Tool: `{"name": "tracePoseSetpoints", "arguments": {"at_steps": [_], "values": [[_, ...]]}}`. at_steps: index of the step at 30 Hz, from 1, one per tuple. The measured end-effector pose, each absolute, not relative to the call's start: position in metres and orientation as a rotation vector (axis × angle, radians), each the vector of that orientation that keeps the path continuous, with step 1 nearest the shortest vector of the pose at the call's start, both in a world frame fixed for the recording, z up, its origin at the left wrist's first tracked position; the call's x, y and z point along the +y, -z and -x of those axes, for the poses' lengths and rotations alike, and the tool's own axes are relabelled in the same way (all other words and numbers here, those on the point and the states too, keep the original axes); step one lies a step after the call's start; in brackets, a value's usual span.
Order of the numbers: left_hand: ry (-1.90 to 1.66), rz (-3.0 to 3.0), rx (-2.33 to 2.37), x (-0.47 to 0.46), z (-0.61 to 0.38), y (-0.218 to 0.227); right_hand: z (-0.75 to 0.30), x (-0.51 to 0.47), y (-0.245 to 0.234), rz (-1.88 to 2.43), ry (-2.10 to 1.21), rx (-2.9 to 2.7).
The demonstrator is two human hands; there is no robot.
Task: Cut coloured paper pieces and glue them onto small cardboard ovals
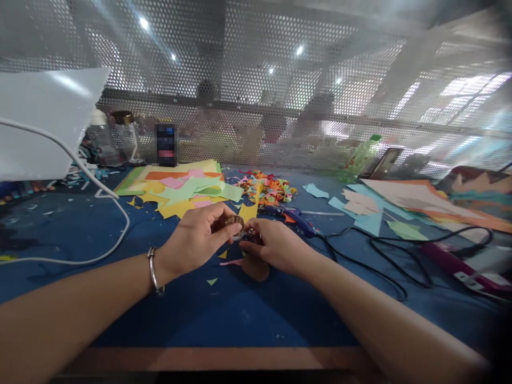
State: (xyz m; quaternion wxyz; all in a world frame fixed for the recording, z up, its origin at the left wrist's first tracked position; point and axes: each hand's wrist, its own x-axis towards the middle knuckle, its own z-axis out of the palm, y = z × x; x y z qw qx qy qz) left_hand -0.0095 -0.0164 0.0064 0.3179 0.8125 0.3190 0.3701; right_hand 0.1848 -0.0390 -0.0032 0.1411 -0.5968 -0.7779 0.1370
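My left hand [200, 234] and my right hand [274, 245] meet over the blue table [224, 309], fingertips together. The left hand pinches a small brown paper piece [235, 220]. The right hand is closed round small scissors [248, 237], whose blades touch that piece. A larger brown paper shape [256, 269] lies on the table just below the right hand. A metal bangle [154, 269] sits on my left wrist.
Stacked coloured paper sheets [180, 184] and a heap of small folded paper bits [268, 189] lie behind the hands. A white cable [116, 208] loops at left, black cables [380, 266] at right. More paper sheets [400, 202] lie right. A perforated metal screen [280, 106] stands behind.
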Motion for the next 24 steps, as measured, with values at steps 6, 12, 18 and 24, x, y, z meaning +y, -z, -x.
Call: {"name": "tracePoseSetpoints", "arguments": {"at_steps": [6, 12, 18, 24], "values": [[-0.897, -2.098, 0.87, -0.018, 0.009, -0.007, -0.189, -0.041, 0.0, 1.72, -0.302, -2.284], [-0.936, -2.182, 0.876, -0.015, 0.011, -0.007, -0.196, -0.044, -0.007, 1.706, -0.236, -2.324], [-0.901, -2.147, 0.9, -0.011, 0.012, -0.004, -0.228, -0.065, -0.012, 1.545, 0.128, -2.209], [-0.887, -2.068, 0.888, -0.01, 0.01, -0.006, -0.308, -0.085, -0.023, 1.934, 0.537, -1.671]]}}
